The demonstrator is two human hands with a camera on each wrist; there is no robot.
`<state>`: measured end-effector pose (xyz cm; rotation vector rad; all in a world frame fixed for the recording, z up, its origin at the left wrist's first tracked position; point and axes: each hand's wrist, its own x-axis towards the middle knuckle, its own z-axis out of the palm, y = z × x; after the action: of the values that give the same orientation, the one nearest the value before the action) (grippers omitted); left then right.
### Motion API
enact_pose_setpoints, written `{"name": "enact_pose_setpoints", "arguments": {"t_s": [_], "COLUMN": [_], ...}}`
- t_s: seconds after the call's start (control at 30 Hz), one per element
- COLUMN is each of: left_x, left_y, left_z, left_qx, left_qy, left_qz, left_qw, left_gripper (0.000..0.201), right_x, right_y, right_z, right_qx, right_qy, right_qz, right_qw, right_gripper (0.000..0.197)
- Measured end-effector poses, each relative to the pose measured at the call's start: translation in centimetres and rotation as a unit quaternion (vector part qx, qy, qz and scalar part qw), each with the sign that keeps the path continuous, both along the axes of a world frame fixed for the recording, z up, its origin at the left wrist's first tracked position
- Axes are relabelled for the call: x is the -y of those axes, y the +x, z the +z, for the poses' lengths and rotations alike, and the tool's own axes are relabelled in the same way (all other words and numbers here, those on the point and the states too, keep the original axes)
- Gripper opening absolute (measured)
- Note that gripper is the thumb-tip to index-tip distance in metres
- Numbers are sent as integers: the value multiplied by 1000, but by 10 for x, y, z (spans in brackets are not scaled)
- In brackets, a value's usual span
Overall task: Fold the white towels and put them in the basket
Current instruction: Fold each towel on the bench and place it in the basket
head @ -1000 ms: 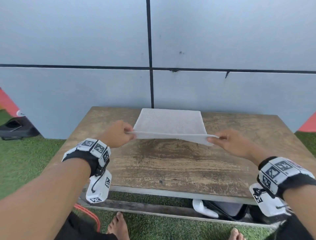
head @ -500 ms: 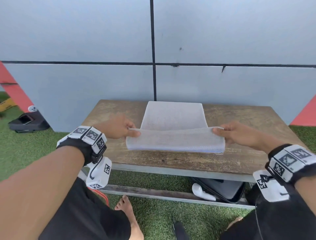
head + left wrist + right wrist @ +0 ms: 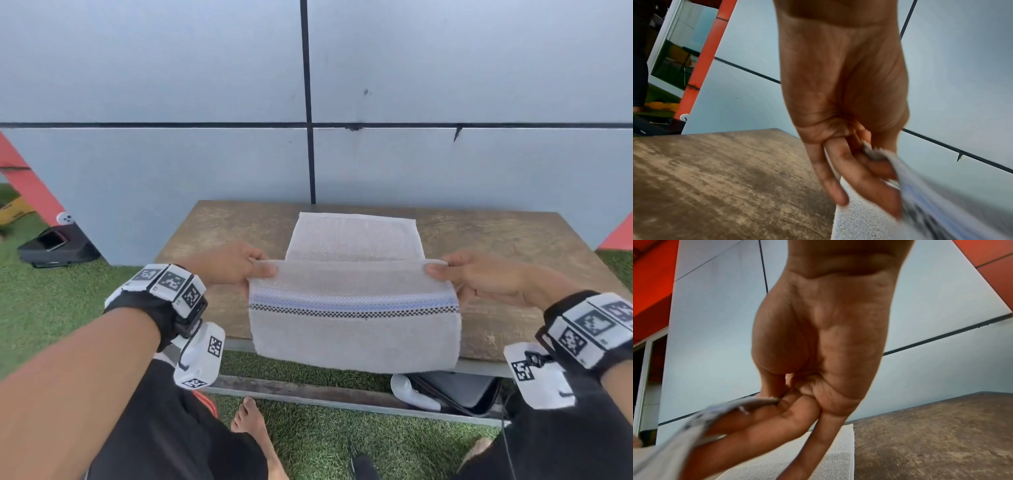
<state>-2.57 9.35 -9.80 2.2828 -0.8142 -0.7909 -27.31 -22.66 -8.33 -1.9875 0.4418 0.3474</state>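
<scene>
A white towel (image 3: 354, 329) with a blue and black checked stripe hangs from both my hands over the front edge of the wooden table (image 3: 212, 233). My left hand (image 3: 262, 270) pinches its upper left corner, thumb on top. My right hand (image 3: 436, 270) pinches the upper right corner the same way. Behind the held edge, white towel cloth (image 3: 354, 236) lies flat on the table; I cannot tell if it is the same towel. The left wrist view shows my left hand (image 3: 865, 162) pinching the blurred cloth (image 3: 925, 199). The right wrist view shows my right hand (image 3: 777, 402) doing likewise. No basket is in view.
A grey panelled wall (image 3: 479, 164) stands right behind the table. Under the table lies a black case (image 3: 459, 390) with a white object on it. Another black case (image 3: 54, 245) sits on the green turf at the left. My bare foot (image 3: 250, 418) is by the table's lower rail.
Both hands have lifted the towel's near edge and drawn it toward me. The free part now hangs lower over the table front, and its striped band shows.
</scene>
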Motion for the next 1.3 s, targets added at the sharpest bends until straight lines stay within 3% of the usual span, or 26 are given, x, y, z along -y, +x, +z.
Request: {"name": "enact_pose_setpoints", "arguments": {"t_s": [0.1, 0.3, 0.43, 0.63, 0.77, 1.03, 1.3], "left_x": [22, 76, 107, 146, 170, 183, 177], "left_y": [18, 59, 79, 125, 155, 170, 170], "left_z": [-5, -19, -46, -58, -66, -98, -89], "left_qx": [59, 154, 223, 261, 274, 285, 253], "left_qy": [-70, -97, -25, -61, -18, 27, 11], "left_qz": [61, 69, 46, 81, 101, 137, 89], "left_qw": [994, 981, 974, 960, 956, 948, 963], "left_gripper": [16, 14, 16, 15, 16, 9, 18], "right_x": [20, 53, 79, 117, 142, 147, 147], "right_y": [22, 80, 105, 149, 187, 206, 200], "right_z": [-12, -32, -73, -83, -87, -117, -112], "right_qx": [60, 145, 60, 106, 100, 70, 81], "right_qy": [-3, -87, -289, -300, -308, -328, -349], "right_qz": [-53, -208, -184, -262, -261, -248, -158], "right_qw": [997, 963, 938, 911, 909, 909, 920], "right_gripper": [31, 15, 18, 32, 13, 11, 13]}}
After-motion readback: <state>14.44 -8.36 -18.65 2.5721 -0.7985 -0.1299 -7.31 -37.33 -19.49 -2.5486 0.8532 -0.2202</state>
